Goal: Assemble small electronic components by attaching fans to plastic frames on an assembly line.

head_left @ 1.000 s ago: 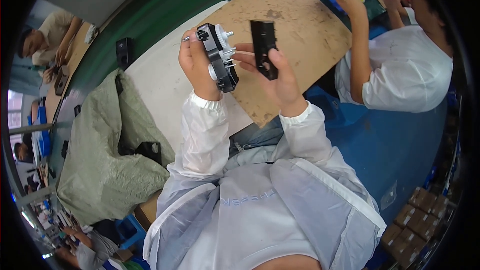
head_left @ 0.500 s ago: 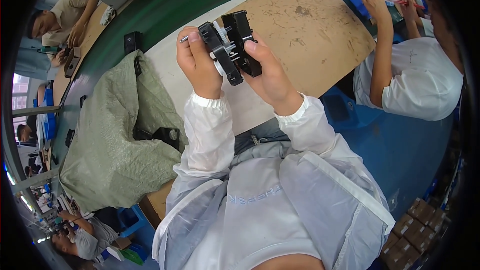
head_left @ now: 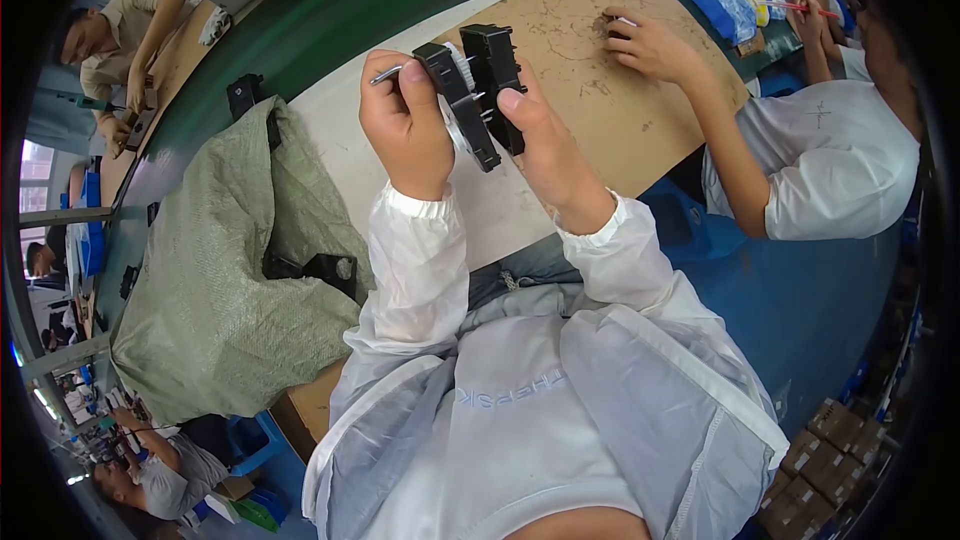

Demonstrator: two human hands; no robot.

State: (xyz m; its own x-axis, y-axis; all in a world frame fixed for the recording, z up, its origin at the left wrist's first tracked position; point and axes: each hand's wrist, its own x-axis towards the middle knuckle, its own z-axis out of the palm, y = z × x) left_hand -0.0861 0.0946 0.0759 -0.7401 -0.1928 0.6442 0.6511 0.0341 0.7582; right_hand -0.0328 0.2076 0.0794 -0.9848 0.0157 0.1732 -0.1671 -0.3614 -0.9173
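Note:
Above the work table, my left hand (head_left: 408, 140) is closed around one black plastic housing half (head_left: 452, 90), thumb on its face. A thin metal rod (head_left: 384, 75) sticks out on the left between those fingers. White gear teeth (head_left: 463, 68) show along the inner side of this half, and thin pins reach across the gap. My right hand (head_left: 560, 150) grips a second black housing half (head_left: 490, 55), its thumb pressing the edge. Both halves stand side by side, nearly parallel, with a narrow gap between them. The fingers behind the parts are hidden.
A pale sheet (head_left: 350, 130) and a brown board (head_left: 570, 20) cover the table. At left a green woven sack (head_left: 220, 270) holds black parts (head_left: 330, 270). A co-worker's hand (head_left: 640, 45) rests over the board at right, near blue and clear plastic bags (head_left: 725, 5).
The two housing halves have turned and come closer together, hiding more of the white gears. The co-worker's hand at right has moved from the bags to above the board.

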